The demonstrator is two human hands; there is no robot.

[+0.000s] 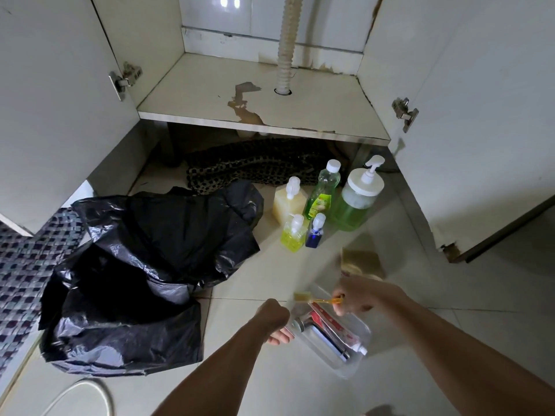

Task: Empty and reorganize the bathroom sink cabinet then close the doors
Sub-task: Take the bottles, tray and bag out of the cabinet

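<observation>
- The sink cabinet (255, 97) stands with both doors swung wide; its stained shelf is bare except for the ribbed drain hose (285, 46) running down through a hole in it.
- In front of the cabinet, on the tiled floor, five bottles stand clustered: a large green pump jar (356, 202), a tall green bottle (322, 190), a pale yellow soap bottle (288, 202), a small yellow bottle (294, 234) and a small blue bottle (316, 231).
- A crumpled black rubbish bag (135, 280) lies left of the bottles.
- Nearer the person than the bottles, the left hand (274, 321) grips the rim of a clear plastic container (336, 340) holding a red-and-white tube.
- The right hand (357, 298) pinches an orange toothbrush (318, 299) just above that container.
</observation>
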